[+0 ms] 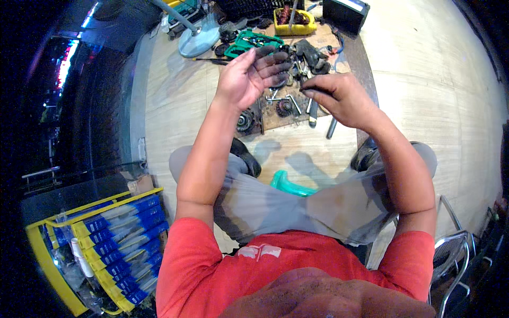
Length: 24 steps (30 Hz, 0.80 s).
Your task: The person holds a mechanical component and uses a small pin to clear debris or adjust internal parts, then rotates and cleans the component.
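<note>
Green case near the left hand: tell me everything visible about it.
The green case looks like hard plastic and sits open, with small dark and metallic-looking pieces inside, too small to identify. It lies low and slightly askew among dark clutter, beyond the raised left hand and to the right of the round blue stand base. The blackened fingers partly overlap its near edge in this view; whether anything touches it can't be told.

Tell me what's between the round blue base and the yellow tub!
Some dark things and a green case lie between them, in the head view.
</note>
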Motion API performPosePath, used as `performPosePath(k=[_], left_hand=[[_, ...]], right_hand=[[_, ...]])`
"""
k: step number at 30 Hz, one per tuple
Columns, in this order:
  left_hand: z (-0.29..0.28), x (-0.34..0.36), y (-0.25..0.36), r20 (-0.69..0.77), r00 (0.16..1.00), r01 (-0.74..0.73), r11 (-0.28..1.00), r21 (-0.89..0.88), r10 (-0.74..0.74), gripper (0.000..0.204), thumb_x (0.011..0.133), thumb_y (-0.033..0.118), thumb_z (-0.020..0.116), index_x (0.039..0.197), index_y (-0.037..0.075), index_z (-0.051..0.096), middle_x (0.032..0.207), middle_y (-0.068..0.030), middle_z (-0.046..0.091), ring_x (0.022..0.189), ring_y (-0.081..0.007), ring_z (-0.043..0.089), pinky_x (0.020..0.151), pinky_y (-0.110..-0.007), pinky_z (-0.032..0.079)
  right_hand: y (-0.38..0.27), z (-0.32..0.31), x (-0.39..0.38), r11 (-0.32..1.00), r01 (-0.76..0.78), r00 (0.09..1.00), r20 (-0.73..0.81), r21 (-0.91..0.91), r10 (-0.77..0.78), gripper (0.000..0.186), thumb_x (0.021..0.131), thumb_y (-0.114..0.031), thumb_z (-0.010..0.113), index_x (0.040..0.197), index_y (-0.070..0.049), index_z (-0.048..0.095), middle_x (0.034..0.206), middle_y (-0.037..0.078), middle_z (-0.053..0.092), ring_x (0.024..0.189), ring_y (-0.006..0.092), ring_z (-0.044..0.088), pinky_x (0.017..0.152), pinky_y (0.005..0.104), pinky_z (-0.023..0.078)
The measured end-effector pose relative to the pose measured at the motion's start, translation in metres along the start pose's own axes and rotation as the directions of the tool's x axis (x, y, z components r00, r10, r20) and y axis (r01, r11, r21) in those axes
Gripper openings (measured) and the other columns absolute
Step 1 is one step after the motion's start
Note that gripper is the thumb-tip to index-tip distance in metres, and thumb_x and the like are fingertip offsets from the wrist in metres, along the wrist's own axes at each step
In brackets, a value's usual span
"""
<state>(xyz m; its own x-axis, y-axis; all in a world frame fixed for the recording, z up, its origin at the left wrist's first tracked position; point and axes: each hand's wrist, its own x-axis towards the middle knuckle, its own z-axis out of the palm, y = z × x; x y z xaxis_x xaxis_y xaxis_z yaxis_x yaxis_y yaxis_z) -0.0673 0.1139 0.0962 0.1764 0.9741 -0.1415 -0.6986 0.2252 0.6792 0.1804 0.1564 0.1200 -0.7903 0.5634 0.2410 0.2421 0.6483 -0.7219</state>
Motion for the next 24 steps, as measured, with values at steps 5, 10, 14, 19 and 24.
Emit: performPosePath(k=[5,10,14,19,24], left_hand=[[0.003,-0.014,-0.003,0.012,0.992,-0.127,0.992,-0.015,0.127,0.033,0.101,0.022,0.035,0.119,0.001,0.053,0.112,-0.0202,0.062,0.102,-0.0358,0.062,0.091,-0.051,0.049],[-0.001,-0.009,0.0,-0.063,0.973,-0.222,0.975,0.022,0.223,0.02,0.097,0.015,0.048,0.11,0.003,0.058,0.097,-0.0153,0.067,0.088,-0.0296,0.067,0.078,-0.047,0.056],[-0.001,-0.01,0.006,-0.199,0.935,-0.261,0.95,0.173,0.293,0.018,0.095,0.015,0.053,0.108,0.003,0.058,0.093,-0.0143,0.067,0.083,-0.0277,0.067,0.07,-0.043,0.057],[-0.006,0.001,0.012,-0.284,0.891,-0.348,0.934,0.075,0.355,0.017,0.096,0.015,0.051,0.105,0.004,0.06,0.091,-0.0123,0.067,0.085,-0.0266,0.067,0.074,-0.044,0.055],[-0.007,0.007,0.022,-0.12,0.933,-0.353,0.93,-0.106,0.34,0.018,0.096,0.016,0.049,0.104,0.005,0.061,0.092,-0.0102,0.068,0.087,-0.0252,0.066,0.081,-0.046,0.053]], right_hand=[[0.004,0.005,0.001,0.976,-0.09,0.995,0.07,0.2,0.077,0.015,0.087,-0.011,0.061,0.099,-0.002,0.065,0.077,0.009,0.065,0.07,0.0133,0.058,0.066,0.0289,0.048],[0.012,0.011,-0.001,0.909,-0.252,0.965,0.156,0.333,0.211,0.017,0.089,-0.012,0.06,0.099,0.001,0.065,0.076,0.006,0.063,0.073,0.011,0.056,0.067,0.0273,0.047],[0.014,0.017,0.006,0.905,-0.271,0.962,0.112,0.327,0.248,0.019,0.087,-0.016,0.061,0.097,-0.001,0.066,0.078,0.014,0.066,0.07,0.0189,0.061,0.067,0.0316,0.048],[0.016,0.033,0.027,0.939,-0.243,0.97,0.057,0.243,0.237,0.02,0.088,-0.018,0.061,0.098,-0.002,0.066,0.078,0.014,0.066,0.069,0.0184,0.061,0.066,0.0317,0.048],[0.028,0.036,0.037,0.826,-0.341,0.94,0.17,0.45,0.296,0.019,0.092,-0.02,0.059,0.097,-0.002,0.066,0.065,-0.005,0.051,0.058,0.0052,0.045,0.054,0.0224,0.038]])
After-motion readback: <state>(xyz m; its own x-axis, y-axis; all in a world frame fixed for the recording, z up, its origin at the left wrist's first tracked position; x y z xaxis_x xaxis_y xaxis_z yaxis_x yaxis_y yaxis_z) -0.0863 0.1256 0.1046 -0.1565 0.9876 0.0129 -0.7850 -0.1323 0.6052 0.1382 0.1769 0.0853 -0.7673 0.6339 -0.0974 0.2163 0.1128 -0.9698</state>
